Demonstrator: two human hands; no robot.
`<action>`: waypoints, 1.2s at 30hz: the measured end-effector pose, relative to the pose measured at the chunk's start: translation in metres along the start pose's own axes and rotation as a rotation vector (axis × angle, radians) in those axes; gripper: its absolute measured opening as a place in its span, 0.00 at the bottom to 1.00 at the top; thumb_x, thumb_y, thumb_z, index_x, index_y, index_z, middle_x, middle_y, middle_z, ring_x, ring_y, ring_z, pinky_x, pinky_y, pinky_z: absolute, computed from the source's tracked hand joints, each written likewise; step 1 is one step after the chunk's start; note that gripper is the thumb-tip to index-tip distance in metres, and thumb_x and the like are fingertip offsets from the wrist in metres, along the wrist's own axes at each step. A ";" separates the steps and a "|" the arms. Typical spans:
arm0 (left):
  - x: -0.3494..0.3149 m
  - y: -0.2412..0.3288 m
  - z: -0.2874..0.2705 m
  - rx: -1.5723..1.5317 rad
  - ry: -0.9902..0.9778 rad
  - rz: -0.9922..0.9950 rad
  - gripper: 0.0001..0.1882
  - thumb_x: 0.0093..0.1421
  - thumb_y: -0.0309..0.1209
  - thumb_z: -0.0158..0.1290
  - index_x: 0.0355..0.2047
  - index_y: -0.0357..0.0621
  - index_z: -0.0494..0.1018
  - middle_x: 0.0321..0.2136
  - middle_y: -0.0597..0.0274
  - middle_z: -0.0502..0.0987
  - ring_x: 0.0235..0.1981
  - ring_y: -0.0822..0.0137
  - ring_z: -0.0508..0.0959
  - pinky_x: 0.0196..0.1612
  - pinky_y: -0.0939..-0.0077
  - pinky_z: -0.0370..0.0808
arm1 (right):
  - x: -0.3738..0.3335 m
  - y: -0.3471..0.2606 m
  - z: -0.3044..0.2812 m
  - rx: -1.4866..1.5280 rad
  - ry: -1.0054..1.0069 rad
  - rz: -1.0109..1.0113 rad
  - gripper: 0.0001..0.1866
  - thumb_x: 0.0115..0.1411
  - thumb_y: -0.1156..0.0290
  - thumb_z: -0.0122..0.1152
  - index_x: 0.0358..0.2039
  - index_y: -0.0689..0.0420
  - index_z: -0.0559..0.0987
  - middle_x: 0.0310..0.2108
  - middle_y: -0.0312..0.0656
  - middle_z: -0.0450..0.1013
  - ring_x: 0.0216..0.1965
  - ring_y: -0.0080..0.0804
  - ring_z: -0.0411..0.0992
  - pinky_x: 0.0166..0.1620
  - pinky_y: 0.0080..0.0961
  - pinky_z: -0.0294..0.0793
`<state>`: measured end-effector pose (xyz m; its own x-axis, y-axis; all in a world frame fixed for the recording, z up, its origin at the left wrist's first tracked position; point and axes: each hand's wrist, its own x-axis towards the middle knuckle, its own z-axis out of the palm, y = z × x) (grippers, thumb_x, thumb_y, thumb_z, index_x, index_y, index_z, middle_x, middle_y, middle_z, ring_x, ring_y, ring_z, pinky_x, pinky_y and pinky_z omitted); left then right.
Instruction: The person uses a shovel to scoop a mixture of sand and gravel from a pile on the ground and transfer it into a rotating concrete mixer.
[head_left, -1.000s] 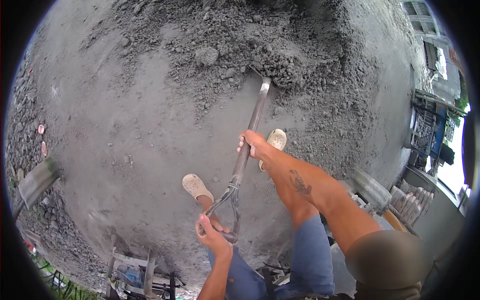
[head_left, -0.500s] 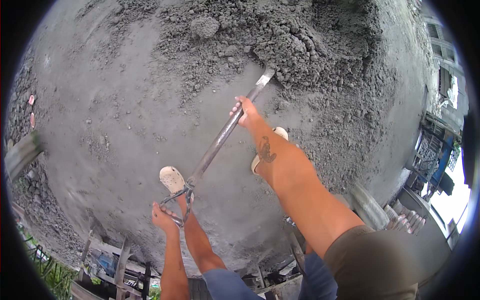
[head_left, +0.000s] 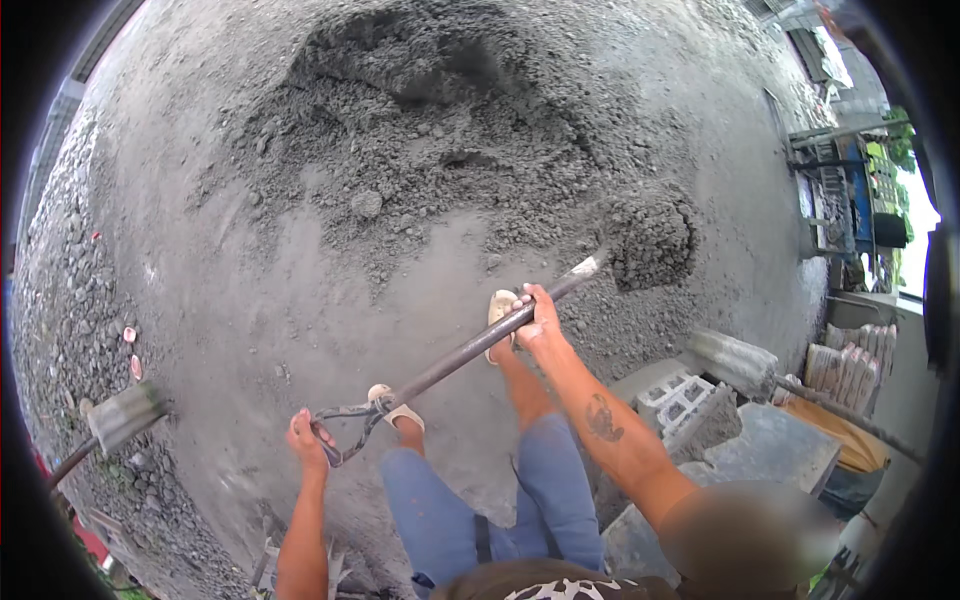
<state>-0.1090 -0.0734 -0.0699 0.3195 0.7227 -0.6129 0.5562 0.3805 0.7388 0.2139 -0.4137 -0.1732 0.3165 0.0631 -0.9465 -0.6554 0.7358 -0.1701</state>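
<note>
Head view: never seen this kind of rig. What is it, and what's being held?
There's no machine: these are a person's bare hands. A fisheye camera worn on the head looks down, so straight edges bend. The left hand grips the D-handle of a shovel; the right hand wraps its shaft nearer the blade. A grey, crumbly load hides the blade itself. Similar material forms a heap on the ground, ahead of the pale clogs. A hollow concrete block lies to the right.
</note>
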 end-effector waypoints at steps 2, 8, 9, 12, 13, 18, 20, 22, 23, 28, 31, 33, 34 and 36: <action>-0.021 0.044 0.024 0.004 -0.165 0.053 0.17 0.64 0.42 0.48 0.25 0.43 0.67 0.13 0.61 0.67 0.10 0.69 0.69 0.13 0.74 0.65 | -0.097 -0.057 -0.020 0.076 -0.020 -0.167 0.12 0.54 0.72 0.64 0.22 0.49 0.68 0.16 0.31 0.63 0.20 0.27 0.64 0.32 0.35 0.70; -0.197 0.104 0.172 -0.064 -0.756 0.218 0.15 0.64 0.36 0.51 0.23 0.42 0.70 0.14 0.68 0.71 0.13 0.78 0.69 0.17 0.80 0.66 | -0.391 -0.235 -0.219 0.326 -0.188 -0.791 0.12 0.60 0.70 0.62 0.21 0.51 0.69 0.18 0.30 0.66 0.22 0.25 0.65 0.33 0.32 0.69; -0.235 0.105 0.180 -0.084 -0.944 0.264 0.14 0.64 0.35 0.51 0.23 0.43 0.70 0.15 0.69 0.71 0.14 0.79 0.69 0.17 0.81 0.66 | -0.440 -0.251 -0.259 0.338 -0.237 -0.869 0.11 0.61 0.70 0.59 0.23 0.52 0.69 0.19 0.31 0.66 0.23 0.24 0.66 0.32 0.29 0.70; -0.362 0.158 0.182 -0.090 -1.365 0.835 0.13 0.57 0.33 0.62 0.24 0.38 0.72 0.14 0.63 0.70 0.15 0.71 0.71 0.18 0.72 0.65 | -0.553 -0.263 -0.366 0.443 -0.398 -1.095 0.09 0.63 0.73 0.56 0.25 0.53 0.68 0.20 0.29 0.64 0.22 0.21 0.64 0.30 0.24 0.70; -0.395 0.178 0.186 -0.290 -1.483 1.127 0.14 0.53 0.35 0.64 0.23 0.40 0.72 0.14 0.62 0.68 0.14 0.62 0.70 0.19 0.67 0.65 | -0.584 -0.253 -0.395 0.464 -0.553 -1.091 0.10 0.63 0.74 0.55 0.25 0.53 0.67 0.19 0.29 0.62 0.22 0.20 0.63 0.30 0.22 0.70; -0.416 0.286 0.155 -0.625 -1.570 1.533 0.14 0.52 0.35 0.61 0.21 0.41 0.70 0.15 0.61 0.67 0.16 0.61 0.70 0.20 0.65 0.64 | -0.651 -0.147 -0.368 0.612 -1.115 -1.194 0.15 0.63 0.77 0.51 0.20 0.50 0.64 0.17 0.29 0.60 0.20 0.18 0.62 0.30 0.20 0.68; -0.354 0.287 0.131 -0.530 -1.411 1.353 0.13 0.54 0.34 0.58 0.20 0.41 0.70 0.15 0.62 0.68 0.16 0.63 0.71 0.20 0.67 0.65 | -0.627 -0.109 -0.299 0.524 -0.978 -1.322 0.16 0.62 0.76 0.51 0.18 0.49 0.63 0.16 0.29 0.59 0.20 0.18 0.62 0.29 0.21 0.68; -0.275 0.236 0.113 -0.362 -1.246 0.936 0.12 0.57 0.33 0.54 0.20 0.40 0.70 0.15 0.64 0.69 0.15 0.71 0.70 0.20 0.74 0.65 | -0.577 -0.100 -0.254 0.374 -0.677 -1.367 0.16 0.63 0.74 0.52 0.18 0.49 0.63 0.18 0.30 0.58 0.20 0.20 0.61 0.29 0.21 0.67; -0.247 0.216 0.095 -0.279 -1.144 0.790 0.13 0.60 0.32 0.53 0.20 0.40 0.70 0.14 0.66 0.69 0.14 0.76 0.68 0.18 0.78 0.64 | -0.551 -0.092 -0.226 0.341 -0.576 -1.250 0.16 0.63 0.73 0.53 0.19 0.49 0.63 0.18 0.30 0.58 0.20 0.21 0.61 0.29 0.22 0.67; -0.162 0.063 -0.025 -0.221 -0.579 0.103 0.16 0.65 0.37 0.53 0.22 0.42 0.70 0.11 0.68 0.68 0.11 0.76 0.67 0.14 0.80 0.62 | -0.333 -0.004 -0.093 0.042 0.021 -0.842 0.12 0.59 0.67 0.65 0.33 0.51 0.68 0.21 0.30 0.64 0.20 0.23 0.65 0.24 0.28 0.70; -0.156 0.017 -0.085 -0.190 -0.299 0.009 0.18 0.65 0.37 0.54 0.20 0.45 0.65 0.10 0.67 0.67 0.09 0.76 0.66 0.13 0.78 0.62 | -0.194 0.105 -0.067 -0.181 0.129 -0.566 0.12 0.58 0.70 0.62 0.36 0.55 0.67 0.23 0.34 0.65 0.18 0.24 0.65 0.21 0.29 0.71; -0.144 -0.024 -0.138 -0.134 -0.141 -0.012 0.20 0.65 0.36 0.55 0.19 0.45 0.62 0.09 0.65 0.66 0.08 0.74 0.66 0.12 0.77 0.62 | -0.121 0.199 -0.064 -0.384 0.100 -0.377 0.10 0.57 0.72 0.59 0.35 0.56 0.66 0.21 0.36 0.65 0.18 0.27 0.66 0.20 0.31 0.73; -0.141 -0.042 -0.166 -0.124 -0.040 -0.020 0.20 0.65 0.36 0.55 0.20 0.44 0.62 0.08 0.64 0.65 0.08 0.74 0.66 0.12 0.77 0.62 | -0.106 0.255 -0.056 -0.436 0.121 -0.236 0.11 0.57 0.73 0.59 0.36 0.56 0.65 0.21 0.37 0.65 0.18 0.28 0.67 0.19 0.32 0.73; -0.130 -0.080 -0.197 0.012 0.130 -0.043 0.20 0.66 0.37 0.54 0.20 0.42 0.62 0.08 0.64 0.64 0.07 0.72 0.65 0.12 0.76 0.62 | -0.047 0.335 -0.087 -0.524 0.223 -0.124 0.13 0.57 0.73 0.60 0.38 0.58 0.65 0.22 0.39 0.67 0.19 0.28 0.68 0.20 0.33 0.72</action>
<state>-0.3463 -0.0836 0.0060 0.1938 0.7746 -0.6020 0.5768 0.4065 0.7086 -0.0807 -0.2288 -0.2094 0.2979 -0.1875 -0.9360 -0.8925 0.2931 -0.3427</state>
